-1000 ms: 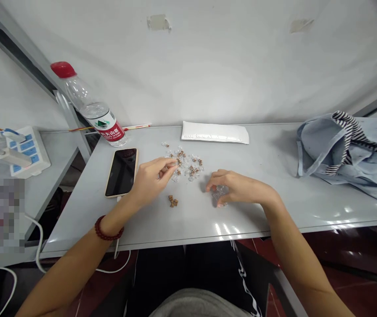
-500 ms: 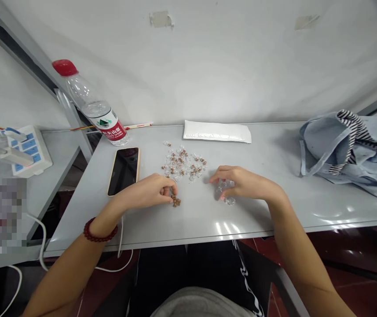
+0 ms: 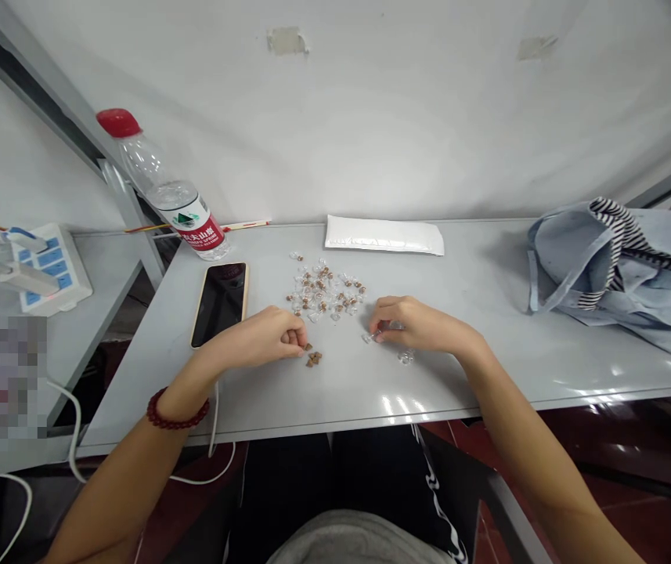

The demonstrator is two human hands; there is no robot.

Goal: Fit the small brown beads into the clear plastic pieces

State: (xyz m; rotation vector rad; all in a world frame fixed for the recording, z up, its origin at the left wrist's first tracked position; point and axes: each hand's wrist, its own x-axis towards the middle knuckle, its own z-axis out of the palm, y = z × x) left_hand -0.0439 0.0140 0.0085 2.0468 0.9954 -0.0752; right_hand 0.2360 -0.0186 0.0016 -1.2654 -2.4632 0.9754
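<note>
My left hand (image 3: 276,335), with a dark red bead bracelet (image 3: 178,415) on its wrist, pinches a small brown piece (image 3: 308,347) at its fingertips. Several more brown pieces (image 3: 315,359) lie loose on the table just below it. My right hand (image 3: 409,321) is closed at the fingertips on a small clear plastic piece (image 3: 369,338). Other clear pieces (image 3: 406,356) lie under and beside that palm, partly hidden. Beyond both hands spreads a pile of small clear pieces with brown bits in them (image 3: 323,291).
A phone (image 3: 221,304) lies left of the pile, with a water bottle (image 3: 174,192) behind it. At the wall lies a white packet (image 3: 384,235). A light blue cloth bag (image 3: 622,270) rests on the right. A power strip (image 3: 56,270) sits far left.
My right hand has shifted slightly left and its fingers have closed on a clear piece. My left fingers have drawn together on a brown piece, apart from the loose ones.
</note>
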